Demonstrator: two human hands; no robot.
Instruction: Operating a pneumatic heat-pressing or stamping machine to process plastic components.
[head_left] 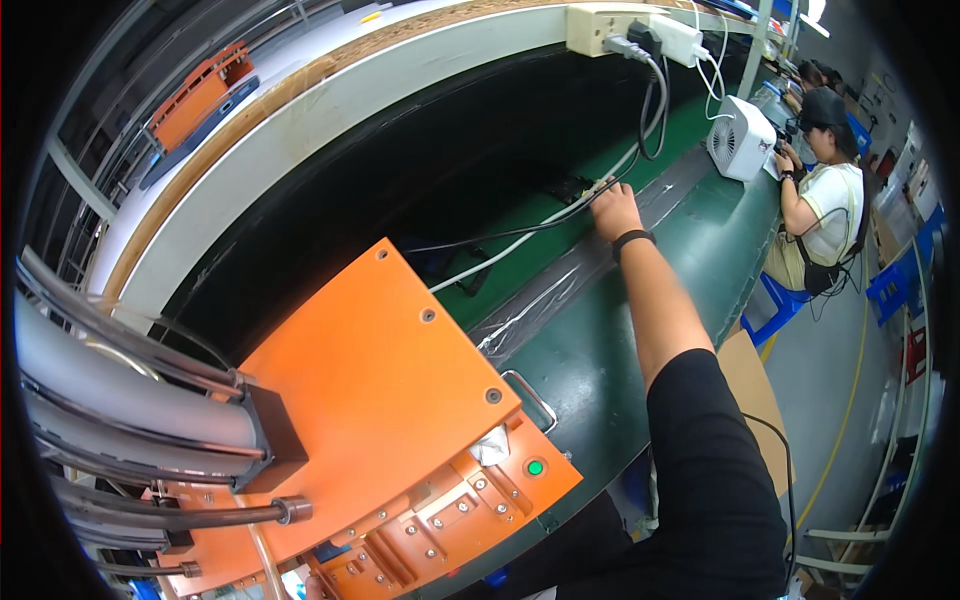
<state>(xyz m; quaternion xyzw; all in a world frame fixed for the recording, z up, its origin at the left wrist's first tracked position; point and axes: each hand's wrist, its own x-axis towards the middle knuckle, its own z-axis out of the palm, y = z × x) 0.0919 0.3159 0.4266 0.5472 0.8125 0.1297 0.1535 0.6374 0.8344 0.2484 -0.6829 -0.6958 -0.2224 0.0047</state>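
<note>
My right hand (615, 210), with a dark band at the wrist, reaches far across the green work surface (590, 345). Its fingers are curled together beside a small dark object (568, 188), right where a white and a black cable (540, 226) pass. What they grip is partly hidden. At the lower edge, a small skin-toned patch (316, 588) by the orange machine (370, 350) looks like part of my left hand; its fingers cannot be made out. The machine has a flat orange top plate, a green button (535, 467) and a metal handle (530, 400).
Grey cylinders with steel rods (140, 390) stand on the machine at left. A shelf (350, 70) runs above the surface, with a power strip (592, 30) and plugs at its edge. A white fan (740, 138) stands farther off. A person (825, 180) sits at the right.
</note>
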